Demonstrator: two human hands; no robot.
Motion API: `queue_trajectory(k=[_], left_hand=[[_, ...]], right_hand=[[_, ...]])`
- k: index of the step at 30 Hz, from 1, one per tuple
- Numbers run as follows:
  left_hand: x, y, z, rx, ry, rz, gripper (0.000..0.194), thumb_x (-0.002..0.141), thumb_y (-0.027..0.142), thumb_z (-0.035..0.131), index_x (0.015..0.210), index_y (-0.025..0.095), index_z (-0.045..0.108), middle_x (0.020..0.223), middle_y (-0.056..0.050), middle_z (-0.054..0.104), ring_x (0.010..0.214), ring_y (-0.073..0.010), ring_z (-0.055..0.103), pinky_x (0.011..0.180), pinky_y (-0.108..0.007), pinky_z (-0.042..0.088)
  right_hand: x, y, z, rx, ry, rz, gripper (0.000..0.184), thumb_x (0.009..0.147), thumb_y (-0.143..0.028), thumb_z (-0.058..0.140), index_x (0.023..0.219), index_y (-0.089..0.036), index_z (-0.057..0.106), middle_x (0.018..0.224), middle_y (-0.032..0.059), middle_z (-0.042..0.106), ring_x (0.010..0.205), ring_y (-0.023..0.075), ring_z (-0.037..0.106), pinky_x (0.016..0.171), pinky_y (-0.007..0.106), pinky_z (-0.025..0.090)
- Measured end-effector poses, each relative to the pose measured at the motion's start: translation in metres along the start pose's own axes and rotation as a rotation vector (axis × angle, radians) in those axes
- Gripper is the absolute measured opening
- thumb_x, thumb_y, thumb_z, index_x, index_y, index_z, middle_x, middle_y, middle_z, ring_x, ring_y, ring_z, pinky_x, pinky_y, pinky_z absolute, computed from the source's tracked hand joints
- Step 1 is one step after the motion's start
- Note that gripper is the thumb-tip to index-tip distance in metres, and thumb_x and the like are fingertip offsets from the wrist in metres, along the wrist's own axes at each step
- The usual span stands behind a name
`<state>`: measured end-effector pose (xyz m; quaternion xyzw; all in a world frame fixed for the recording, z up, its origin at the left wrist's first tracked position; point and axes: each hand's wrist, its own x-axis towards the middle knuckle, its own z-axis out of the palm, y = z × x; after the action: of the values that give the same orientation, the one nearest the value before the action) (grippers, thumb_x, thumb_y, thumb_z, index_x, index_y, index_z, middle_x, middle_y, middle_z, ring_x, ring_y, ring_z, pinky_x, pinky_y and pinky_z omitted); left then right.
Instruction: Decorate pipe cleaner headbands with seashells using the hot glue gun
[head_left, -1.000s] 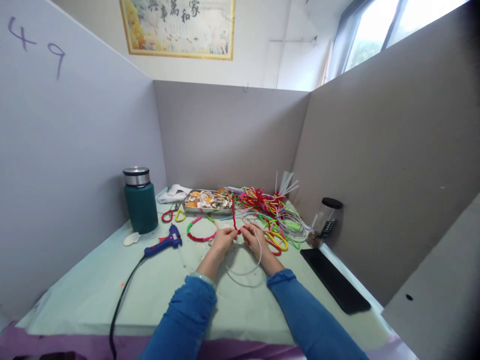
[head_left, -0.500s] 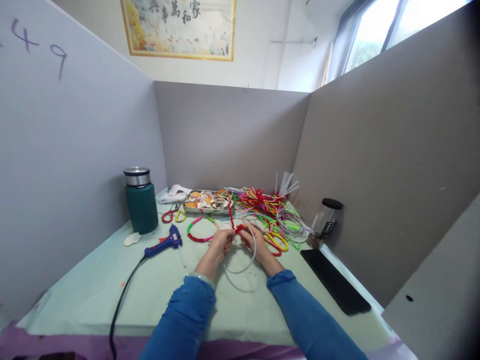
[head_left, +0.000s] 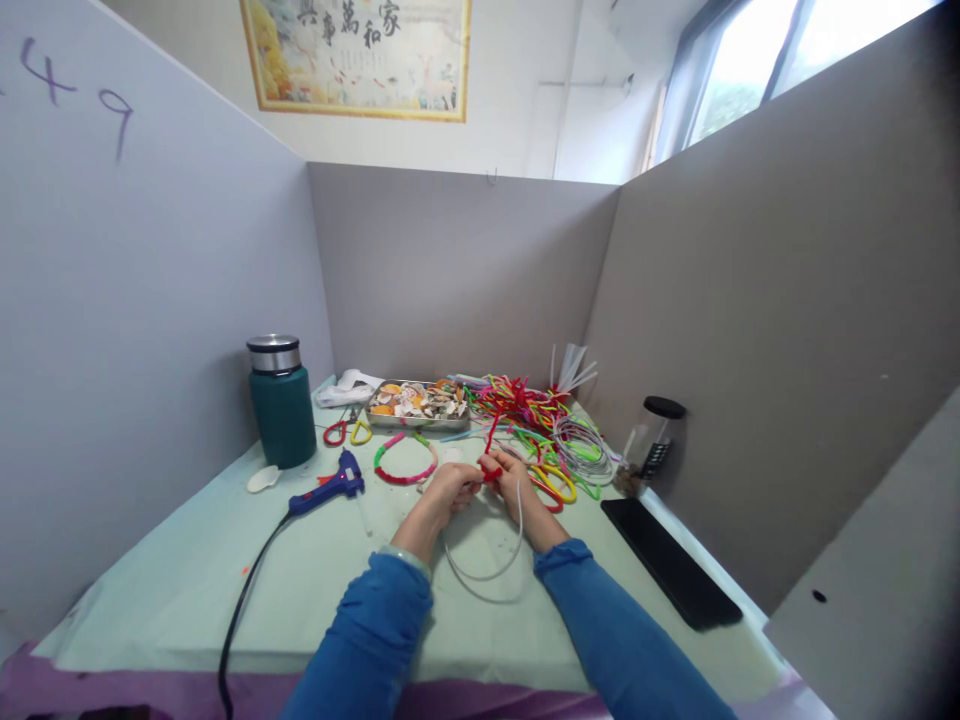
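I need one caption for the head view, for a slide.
Left hand and right hand hold a red pipe cleaner and white cord, a glue gun to their left.

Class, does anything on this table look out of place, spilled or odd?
Nothing looks clearly spilled or damaged. The fuzzy strips lie in a loose tangle at the back right, untidy beside the shells in their tray. A tiny orange scrap lies alone near the cord of the glue gun, like a stray offcut.
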<state>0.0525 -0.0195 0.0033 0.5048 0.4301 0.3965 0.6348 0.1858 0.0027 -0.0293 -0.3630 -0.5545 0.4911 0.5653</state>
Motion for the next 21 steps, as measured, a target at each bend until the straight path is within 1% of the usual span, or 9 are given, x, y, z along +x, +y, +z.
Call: queue_trajectory(k=[3, 7, 10, 13, 17, 21], left_hand=[[-0.0002, 0.0, 0.0005, -0.005, -0.006, 0.026, 0.021, 0.062, 0.029, 0.06, 0.054, 0.017, 0.046, 0.043, 0.008, 0.032, 0.035, -0.0025, 0.018, 0.039, -0.024, 0.005], [-0.0019, 0.0028, 0.0011, -0.126, 0.018, 0.055, 0.021, 0.06, 0.029, 0.064, 0.064, 0.018, 0.047, 0.046, 0.009, 0.035, 0.035, -0.0026, 0.019, 0.04, -0.023, 0.005], [-0.0041, 0.006, 0.0013, -0.197, 0.032, 0.083, 0.025, 0.057, 0.027, 0.067, 0.073, 0.019, 0.049, 0.047, 0.009, 0.036, 0.036, -0.0024, 0.02, 0.04, -0.022, 0.004], [-0.0055, 0.0081, 0.001, -0.253, 0.015, 0.111, 0.027, 0.058, 0.025, 0.068, 0.079, 0.019, 0.052, 0.047, 0.01, 0.036, 0.036, -0.0025, 0.019, 0.04, -0.021, 0.005], [-0.0037, 0.008, -0.0002, -0.33, 0.039, 0.123, 0.027, 0.059, 0.021, 0.067, 0.082, 0.015, 0.056, 0.048, 0.009, 0.035, 0.037, -0.0022, 0.019, 0.04, -0.021, 0.007], [0.0009, 0.006, -0.0018, -0.38, 0.101, 0.135, 0.023, 0.059, 0.016, 0.066, 0.079, 0.014, 0.056, 0.048, 0.01, 0.033, 0.037, -0.0017, 0.019, 0.039, -0.02, 0.008]], right_hand=[[0.0002, -0.0002, -0.0013, 0.028, 0.029, 0.01, 0.035, 0.07, -0.051, 0.065, 0.066, -0.02, 0.048, 0.047, -0.0075, 0.04, 0.041, 0.0076, 0.031, 0.041, 0.022, 0.022], [-0.0006, -0.0016, -0.0006, 0.069, 0.068, 0.012, 0.035, 0.069, -0.049, 0.065, 0.064, -0.02, 0.046, 0.047, -0.0079, 0.04, 0.041, 0.0072, 0.031, 0.041, 0.022, 0.022], [-0.0015, -0.0021, -0.0003, 0.063, 0.07, -0.017, 0.031, 0.071, -0.046, 0.063, 0.065, -0.02, 0.047, 0.048, -0.0077, 0.041, 0.042, 0.0078, 0.032, 0.042, 0.022, 0.022], [-0.0022, -0.0025, -0.0006, 0.027, 0.061, -0.04, 0.03, 0.072, -0.045, 0.063, 0.064, -0.021, 0.047, 0.048, -0.007, 0.041, 0.042, 0.0086, 0.034, 0.042, 0.023, 0.023], [-0.0023, -0.0038, 0.0001, -0.005, 0.068, -0.044, 0.035, 0.072, -0.049, 0.065, 0.061, -0.021, 0.046, 0.046, -0.0068, 0.041, 0.042, 0.0088, 0.034, 0.042, 0.023, 0.024], [-0.0025, -0.0055, 0.0014, 0.007, 0.061, -0.039, 0.034, 0.07, -0.05, 0.067, 0.065, -0.02, 0.053, 0.046, -0.0074, 0.041, 0.041, 0.0086, 0.033, 0.041, 0.023, 0.024]])
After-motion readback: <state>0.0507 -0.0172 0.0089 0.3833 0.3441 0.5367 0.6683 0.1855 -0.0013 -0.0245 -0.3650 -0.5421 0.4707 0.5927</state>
